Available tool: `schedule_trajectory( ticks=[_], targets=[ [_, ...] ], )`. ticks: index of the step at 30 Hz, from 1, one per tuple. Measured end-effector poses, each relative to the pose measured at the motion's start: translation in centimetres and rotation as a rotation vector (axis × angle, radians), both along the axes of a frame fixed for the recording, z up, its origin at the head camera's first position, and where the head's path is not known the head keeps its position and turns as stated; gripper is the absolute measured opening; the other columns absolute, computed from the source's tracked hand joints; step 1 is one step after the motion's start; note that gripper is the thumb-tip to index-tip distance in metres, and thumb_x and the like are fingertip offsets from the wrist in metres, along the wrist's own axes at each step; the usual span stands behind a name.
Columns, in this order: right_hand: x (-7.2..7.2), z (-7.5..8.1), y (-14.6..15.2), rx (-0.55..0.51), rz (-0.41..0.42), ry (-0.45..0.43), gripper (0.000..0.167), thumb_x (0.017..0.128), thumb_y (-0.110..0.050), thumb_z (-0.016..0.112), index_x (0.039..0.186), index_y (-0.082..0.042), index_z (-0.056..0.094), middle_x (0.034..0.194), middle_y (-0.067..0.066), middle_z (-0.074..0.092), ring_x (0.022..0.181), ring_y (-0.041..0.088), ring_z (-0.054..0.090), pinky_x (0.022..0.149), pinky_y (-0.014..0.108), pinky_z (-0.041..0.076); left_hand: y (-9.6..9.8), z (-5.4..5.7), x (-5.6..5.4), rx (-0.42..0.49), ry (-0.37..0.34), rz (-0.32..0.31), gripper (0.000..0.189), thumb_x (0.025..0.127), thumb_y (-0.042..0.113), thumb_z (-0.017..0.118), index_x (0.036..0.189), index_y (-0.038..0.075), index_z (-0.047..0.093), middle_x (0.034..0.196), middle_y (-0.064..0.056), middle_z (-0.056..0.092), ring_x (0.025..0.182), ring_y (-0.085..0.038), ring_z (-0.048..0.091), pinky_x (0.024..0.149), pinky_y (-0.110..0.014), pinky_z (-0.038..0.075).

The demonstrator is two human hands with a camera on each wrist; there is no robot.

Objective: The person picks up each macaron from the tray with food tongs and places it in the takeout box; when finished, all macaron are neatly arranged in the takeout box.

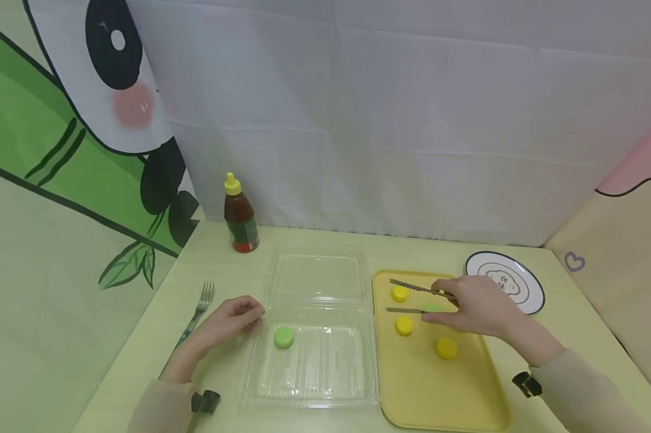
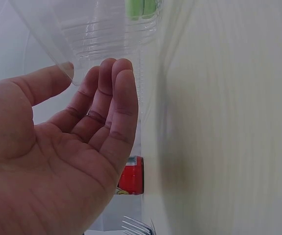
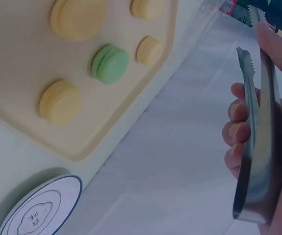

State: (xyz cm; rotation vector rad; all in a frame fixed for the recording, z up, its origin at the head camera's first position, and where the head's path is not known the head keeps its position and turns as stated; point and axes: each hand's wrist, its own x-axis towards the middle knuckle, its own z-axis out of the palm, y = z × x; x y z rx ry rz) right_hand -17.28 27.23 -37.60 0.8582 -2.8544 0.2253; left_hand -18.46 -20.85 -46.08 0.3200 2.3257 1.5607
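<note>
My right hand (image 1: pixel 479 305) holds metal tongs (image 3: pixel 273 142) with serrated tips, their two arms spread apart. They hover above a yellow tray (image 1: pixel 439 397) and grip nothing. On the tray lie several yellow macarons (image 1: pixel 446 349) and one green macaron (image 3: pixel 112 65), partly covered by the tongs and hand in the head view. To the left, an opened clear plastic container (image 1: pixel 314 391) holds another green macaron (image 1: pixel 284 337) near its upper left. My left hand (image 1: pixel 235 322) is at the container's left rim, thumb above the thin edge and fingers below, seeming to pinch it lightly.
A fork (image 1: pixel 199 307) lies left of the container, partly behind my left forearm. A sauce bottle (image 1: pixel 241 219) with a yellow cap stands at the back left. Behind the tray, at the right, is a white plate (image 1: pixel 533 288) with a dark rim. A cloth wall (image 1: pixel 412 150) closes off the back.
</note>
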Motion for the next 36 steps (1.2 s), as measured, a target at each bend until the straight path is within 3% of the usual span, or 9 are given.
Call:
schedule_trajectory(
  ticks=[5,12,22,30,36],
  targets=[
    [0.3,0.1,1.8,0.031,-0.036,0.016,0.047,0.078,-0.062,0.077,0.097,-0.019,0.069,0.059,-0.019,0.042,0.051,0.001,0.037,0.051,0.025,0.033,-0.1,0.0,0.0,0.011,-0.001,-0.009,0.029,0.103,0.023,0.057,0.108,-0.005,0.061,0.091,-0.012,0.063,0.085,-0.025,0.058,0.075,-0.033,0.05],
    [0.4,0.0,4.0,0.025,-0.009,0.103,0.042,0.075,-0.057,0.081,0.091,-0.021,0.067,0.057,-0.021,0.036,0.051,-0.001,0.032,0.05,0.023,0.03,-0.1,-0.1,0.0,0.008,-0.004,-0.008,0.029,0.103,0.023,0.057,0.109,-0.005,0.061,0.09,-0.011,0.063,0.085,-0.025,0.058,0.074,-0.034,0.05],
    [0.4,-0.6,7.2,0.089,-0.045,0.09,0.042,0.075,-0.06,0.079,0.09,-0.022,0.067,0.061,-0.018,0.04,0.058,0.002,0.039,0.054,0.028,0.035,0.0,0.1,0.0,-0.007,0.006,-0.006,0.029,0.103,0.023,0.058,0.108,-0.006,0.061,0.09,-0.013,0.063,0.085,-0.024,0.059,0.075,-0.033,0.05],
    [0.7,-1.9,9.3,0.08,-0.038,0.101,0.037,0.075,-0.055,0.082,0.086,-0.025,0.065,0.059,-0.021,0.038,0.054,-0.001,0.034,0.052,0.026,0.033,-0.1,0.0,-0.1,-0.005,0.023,-0.023,0.029,0.103,0.022,0.057,0.107,-0.007,0.061,0.089,-0.014,0.063,0.084,-0.025,0.059,0.075,-0.032,0.05],
    [1.1,-2.6,10.4,0.105,-0.093,0.043,0.039,0.077,-0.057,0.08,0.089,-0.021,0.068,0.061,-0.021,0.043,0.055,0.0,0.038,0.052,0.027,0.035,-0.2,-0.1,-0.1,-0.005,0.025,-0.025,0.029,0.103,0.022,0.057,0.107,-0.007,0.061,0.088,-0.013,0.062,0.084,-0.024,0.059,0.074,-0.031,0.05]
  ],
)
